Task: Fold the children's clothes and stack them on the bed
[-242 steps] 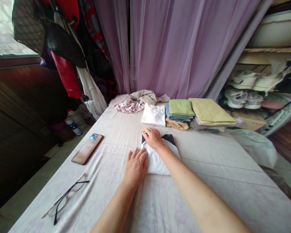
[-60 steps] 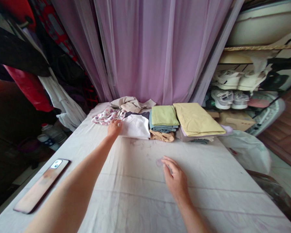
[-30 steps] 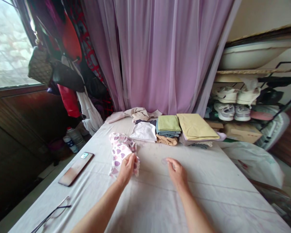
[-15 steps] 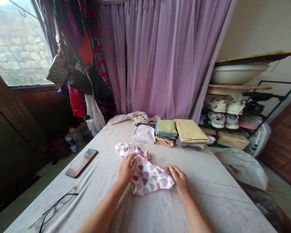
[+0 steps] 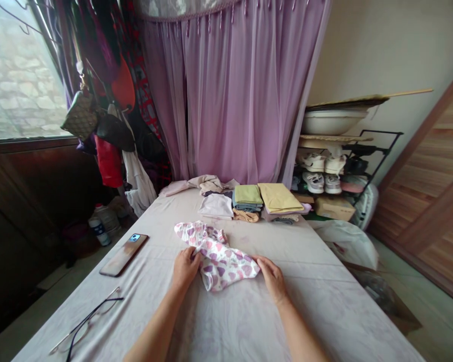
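A small white garment (image 5: pixel 228 266) printed with pink and purple hearts lies partly bunched on the sheet-covered surface in front of me. My left hand (image 5: pixel 186 265) is closed at its left edge, with thumb and fingers pinching the cloth. At the opposite side, my right hand (image 5: pixel 271 275) holds the pointed right end between thumb and fingertips. The far part of the garment, with a gathered edge, spreads away to the upper left beyond my left hand.
Beyond the garment sit folded clothes: a white piece (image 5: pixel 216 206), a green-topped stack (image 5: pixel 248 194) and a yellow-topped stack (image 5: pixel 280 197). On the left lie a phone (image 5: pixel 124 255) and eyeglasses (image 5: pixel 86 322). A shoe rack (image 5: pixel 320 176) stands to the right, a purple curtain (image 5: pixel 234 100) behind.
My right hand has closed on the garment's right end. My left hand has slid down to its left edge. The view has shifted, showing more of the wooden door.
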### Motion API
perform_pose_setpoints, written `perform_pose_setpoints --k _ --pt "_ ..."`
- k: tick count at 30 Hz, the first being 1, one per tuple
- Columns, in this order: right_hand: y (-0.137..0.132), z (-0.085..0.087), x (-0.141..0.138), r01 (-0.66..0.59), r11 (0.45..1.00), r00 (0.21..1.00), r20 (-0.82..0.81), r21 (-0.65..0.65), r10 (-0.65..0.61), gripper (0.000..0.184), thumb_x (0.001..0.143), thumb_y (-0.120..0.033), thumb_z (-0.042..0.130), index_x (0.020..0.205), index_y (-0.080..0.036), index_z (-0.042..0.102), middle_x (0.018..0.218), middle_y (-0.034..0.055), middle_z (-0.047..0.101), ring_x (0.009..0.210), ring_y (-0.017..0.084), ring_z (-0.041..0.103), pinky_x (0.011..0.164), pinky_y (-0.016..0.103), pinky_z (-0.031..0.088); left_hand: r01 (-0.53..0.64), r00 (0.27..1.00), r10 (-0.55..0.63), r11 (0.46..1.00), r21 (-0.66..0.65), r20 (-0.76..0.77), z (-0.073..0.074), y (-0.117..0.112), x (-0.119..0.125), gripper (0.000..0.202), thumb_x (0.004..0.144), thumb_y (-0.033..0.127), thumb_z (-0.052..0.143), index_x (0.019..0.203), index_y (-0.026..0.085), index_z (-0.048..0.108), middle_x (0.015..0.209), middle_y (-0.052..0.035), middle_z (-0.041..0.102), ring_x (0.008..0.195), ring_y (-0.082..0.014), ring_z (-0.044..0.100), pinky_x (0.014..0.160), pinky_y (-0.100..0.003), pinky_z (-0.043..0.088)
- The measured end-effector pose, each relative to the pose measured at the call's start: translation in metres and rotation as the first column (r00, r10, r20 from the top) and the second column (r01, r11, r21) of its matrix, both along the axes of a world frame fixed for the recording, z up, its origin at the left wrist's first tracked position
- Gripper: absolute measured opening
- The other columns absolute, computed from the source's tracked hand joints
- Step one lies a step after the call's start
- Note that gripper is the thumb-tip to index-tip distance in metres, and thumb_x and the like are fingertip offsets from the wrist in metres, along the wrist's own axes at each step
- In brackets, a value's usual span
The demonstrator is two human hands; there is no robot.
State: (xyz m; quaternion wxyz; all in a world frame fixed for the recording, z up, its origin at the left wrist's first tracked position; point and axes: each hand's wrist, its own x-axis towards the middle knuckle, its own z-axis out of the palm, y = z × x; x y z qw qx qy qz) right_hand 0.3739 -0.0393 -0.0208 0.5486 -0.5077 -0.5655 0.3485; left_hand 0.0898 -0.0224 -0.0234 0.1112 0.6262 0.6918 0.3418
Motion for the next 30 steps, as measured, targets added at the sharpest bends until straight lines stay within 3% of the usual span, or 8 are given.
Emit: perform_pose_setpoints --k 5,10,18,24,26,30 --pt "-0.011 -0.003 0.002 -0.008 1.000 0.999 -0.051 -0.017 0.007 0.040 0.073 -0.056 0.062 0.090 -0.023 0.076 0.097 0.0112 0.077 0.098 0.033 0.071 0.088 0.042 0.056 -0.082 0.967 0.071 0.996 0.035 0.245 0.006 -0.004 -0.001 0.021 0.080 0.034 0.049 0.088 0.021 0.064 0.080 -0.0019 0.070 0.081 -0.0215 0.066 0.074 -0.030 0.049" --pt "-0.006 -0.020 0.000 -0.064 0.998 0.994 -0.085 0.008 0.065 0.042 0.068 -0.047 0.063 0.098 -0.019 0.072 0.101 0.0137 0.076 0.096 0.031 0.072 0.088 0.047 0.057 -0.128 0.948 0.133 0.991 -0.035 0.288 0.008 -0.005 0.001 0.020 0.082 0.033 0.051 0.094 0.022 0.063 0.075 0.0004 0.069 0.074 -0.0191 0.066 0.067 -0.026 0.047" --pt "-0.004 -0.034 -0.004 -0.092 0.995 0.991 0.104 0.039 0.088 0.040 0.071 -0.041 0.065 0.105 -0.020 0.070 0.102 0.0100 0.076 0.092 0.026 0.073 0.086 0.043 0.057 -0.093 0.931 0.111 0.993 -0.067 0.347 0.002 -0.019 0.003 0.039 0.085 0.036 0.051 0.119 0.020 0.059 0.073 0.0013 0.068 0.062 -0.0161 0.065 0.061 -0.024 0.047" --pt "-0.013 -0.027 -0.003 -0.194 0.971 0.929 0.344 0.141 0.136 0.050 0.064 -0.018 0.058 0.113 -0.021 0.069 0.113 0.0079 0.073 0.104 0.025 0.068 0.094 0.041 0.053 -0.075 0.908 0.085 0.996 -0.040 0.410 0.001 -0.029 0.004 0.043 0.083 0.041 0.052 0.120 0.018 0.060 0.072 0.0012 0.067 0.063 -0.0170 0.067 0.063 -0.026 0.049" --pt "-0.013 -0.027 -0.004 -0.208 0.963 0.907 0.403 0.171 0.124 0.050 0.065 -0.019 0.059 0.114 -0.020 0.069 0.112 0.0088 0.073 0.104 0.026 0.068 0.095 0.042 0.053 -0.062 0.905 0.069 0.998 -0.030 0.420 0.003 -0.030 0.004 0.046 0.082 0.042 0.053 0.120 0.018 0.059 0.069 0.0018 0.066 0.061 -0.0174 0.067 0.062 -0.026 0.049" --pt "-0.010 -0.031 -0.005 -0.171 0.967 0.910 0.407 0.187 0.082 0.033 0.074 -0.027 0.056 0.103 -0.021 0.073 0.106 0.0095 0.074 0.101 0.026 0.068 0.093 0.041 0.053 -0.047 0.875 0.051 0.999 -0.019 0.482 0.006 -0.031 0.005 0.048 0.078 0.044 0.055 0.118 0.018 0.060 0.066 0.0031 0.065 0.060 -0.0174 0.066 0.060 -0.026 0.048"
